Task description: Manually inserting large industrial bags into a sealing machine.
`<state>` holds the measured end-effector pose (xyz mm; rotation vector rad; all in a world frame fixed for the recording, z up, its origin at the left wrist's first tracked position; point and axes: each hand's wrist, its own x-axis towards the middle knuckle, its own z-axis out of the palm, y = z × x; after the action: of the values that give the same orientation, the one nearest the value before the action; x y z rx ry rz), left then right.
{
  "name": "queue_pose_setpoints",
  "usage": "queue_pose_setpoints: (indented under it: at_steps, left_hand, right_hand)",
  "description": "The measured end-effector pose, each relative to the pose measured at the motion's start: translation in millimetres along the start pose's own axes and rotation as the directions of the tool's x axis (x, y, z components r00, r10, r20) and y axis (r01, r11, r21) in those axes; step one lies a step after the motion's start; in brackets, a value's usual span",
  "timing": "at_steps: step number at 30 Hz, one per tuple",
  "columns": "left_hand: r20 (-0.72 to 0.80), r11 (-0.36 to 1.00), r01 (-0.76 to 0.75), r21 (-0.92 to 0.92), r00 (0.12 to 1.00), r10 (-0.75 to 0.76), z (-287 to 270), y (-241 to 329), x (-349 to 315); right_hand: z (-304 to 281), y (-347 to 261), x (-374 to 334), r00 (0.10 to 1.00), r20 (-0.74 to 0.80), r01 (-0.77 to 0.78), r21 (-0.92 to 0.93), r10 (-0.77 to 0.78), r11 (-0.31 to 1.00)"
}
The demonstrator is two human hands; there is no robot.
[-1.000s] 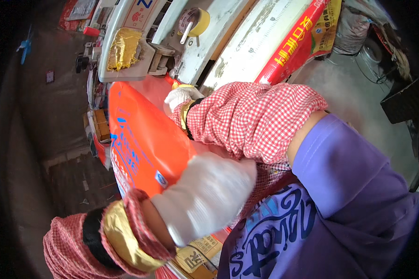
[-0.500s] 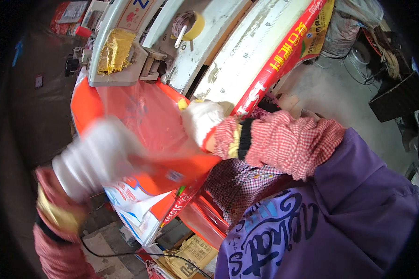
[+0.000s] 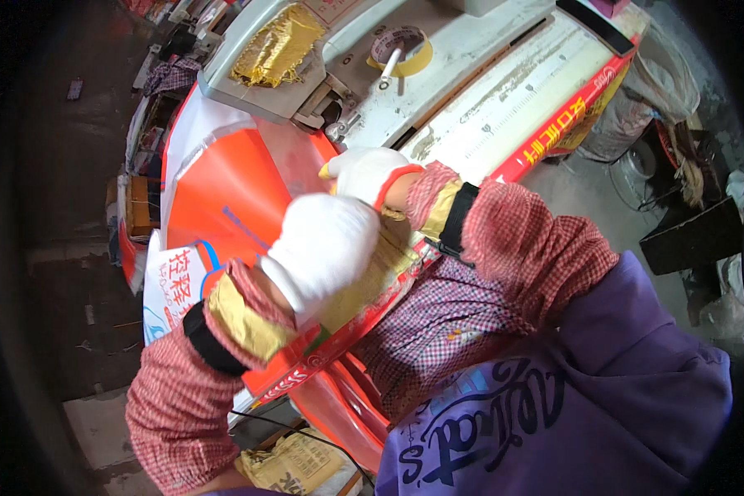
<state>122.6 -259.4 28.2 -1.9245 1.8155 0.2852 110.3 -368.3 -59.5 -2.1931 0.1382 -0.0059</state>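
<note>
Dark floor at left; sack glossy orange, white-edged, blue-printed.

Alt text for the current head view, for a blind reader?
A person's white-gloved left hand and right hand are close together over orange-and-white plastic sheeting. Beyond, a yellow tape roll rests on a pale machine.

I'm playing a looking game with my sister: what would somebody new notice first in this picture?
Probably the big orange-red plastic bag, left of the middle. Close by, near the centre, are the left hand and, a bit higher, the right hand, both in white gloves. Above them, a roll of yellow tape sits on a pale machine, with a shiny gold patch further left.
</note>
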Motion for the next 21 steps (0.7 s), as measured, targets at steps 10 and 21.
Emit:
queue_pose_setpoints:
  at_steps: [10, 21]
  left_hand:
    - [-0.305, 0.819, 0.484, -0.31, 0.765, -0.567, 64, -91, -56]
    - [-0.933, 0.648, 0.761, 0.012, 0.241, -0.267, -27, -22, -308]
  right_hand:
    - [13, -57, -7, 0.964, -0.031, 0.263, -0.046, -0.264, 0.964]
    - [71, -149, 35, 0.887, 0.083, 0.435, -0.487, -0.455, 0.758]
